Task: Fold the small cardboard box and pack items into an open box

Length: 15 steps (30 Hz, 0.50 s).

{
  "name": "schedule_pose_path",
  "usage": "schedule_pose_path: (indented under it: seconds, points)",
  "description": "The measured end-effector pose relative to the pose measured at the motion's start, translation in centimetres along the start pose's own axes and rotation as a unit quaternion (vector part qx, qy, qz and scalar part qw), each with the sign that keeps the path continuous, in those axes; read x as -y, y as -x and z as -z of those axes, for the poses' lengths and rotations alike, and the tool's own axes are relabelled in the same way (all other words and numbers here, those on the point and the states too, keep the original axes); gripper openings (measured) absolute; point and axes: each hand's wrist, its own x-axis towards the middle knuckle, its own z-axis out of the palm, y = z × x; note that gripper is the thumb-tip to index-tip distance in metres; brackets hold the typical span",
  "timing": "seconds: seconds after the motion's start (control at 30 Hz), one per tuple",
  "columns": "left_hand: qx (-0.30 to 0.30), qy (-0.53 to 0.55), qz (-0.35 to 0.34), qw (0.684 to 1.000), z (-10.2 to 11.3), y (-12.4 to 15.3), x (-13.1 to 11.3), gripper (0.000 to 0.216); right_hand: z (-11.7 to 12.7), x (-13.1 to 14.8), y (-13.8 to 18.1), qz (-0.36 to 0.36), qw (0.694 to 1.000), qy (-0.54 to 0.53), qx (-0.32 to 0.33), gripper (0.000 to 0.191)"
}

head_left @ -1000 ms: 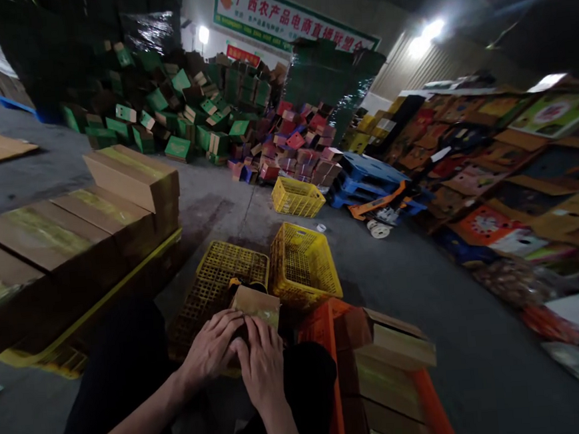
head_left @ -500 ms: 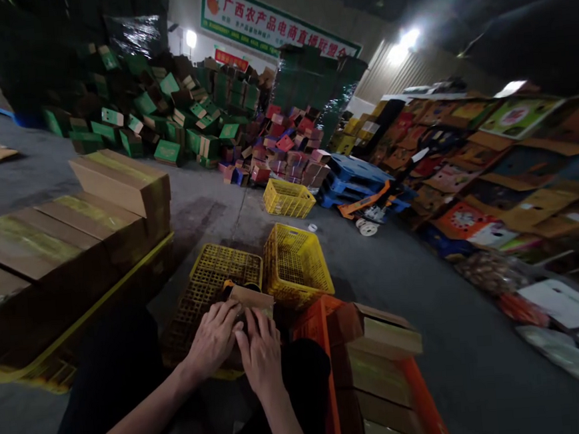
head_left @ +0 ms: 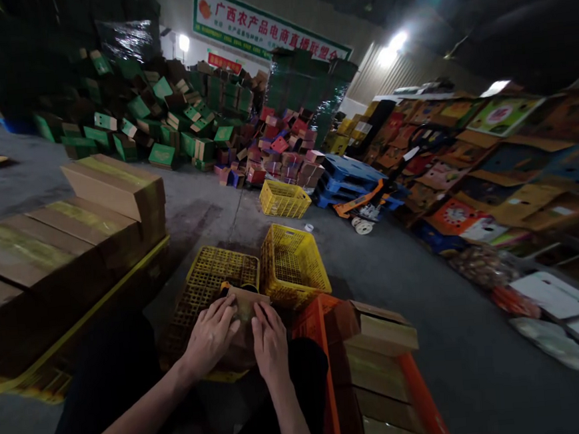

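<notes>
A small brown cardboard box (head_left: 244,322) stands in front of me on an upturned yellow lattice crate (head_left: 216,266). My left hand (head_left: 212,335) rests on the box's left side, fingers stretched out over its top. Across from it, my right hand (head_left: 270,342) lies along the right edge with straight fingers. Both hands are open, and the brown top shows between them. A small yellow-and-black object (head_left: 225,286) peeks out behind the box, mostly hidden.
Taped cartons (head_left: 74,220) fill a yellow crate on my left. An orange crate (head_left: 324,321) with cartons is at my right knee. Ahead are a yellow basket (head_left: 295,260), another yellow basket (head_left: 285,199), a pallet jack (head_left: 363,204) and heaps of boxes (head_left: 162,127).
My hands have moved apart, the right one sliding right across the box, uncovering more of its top. The view has shifted slightly.
</notes>
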Motion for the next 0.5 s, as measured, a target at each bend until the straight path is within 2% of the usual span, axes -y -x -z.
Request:
schedule_pose_path:
  seconds: [0.13, 0.27, 0.5]
  points:
    - [-0.001, -0.01, -0.01, 1.0, -0.2, -0.2, -0.6, 0.033, -0.4, -0.1, 0.2, -0.003, 1.0, -0.02, 0.008, 0.048]
    - [0.012, -0.011, -0.057, 0.998, -1.2, -0.8, -1.8, 0.046, 0.1, -0.3, -0.1, -0.004, 0.999, -0.032, 0.013, 0.047]
    - [0.014, -0.009, -0.068, 0.998, -2.0, -0.8, -1.8, 0.048, -0.4, -1.0, 0.3, -0.045, 0.997, -0.06, 0.015, 0.051]
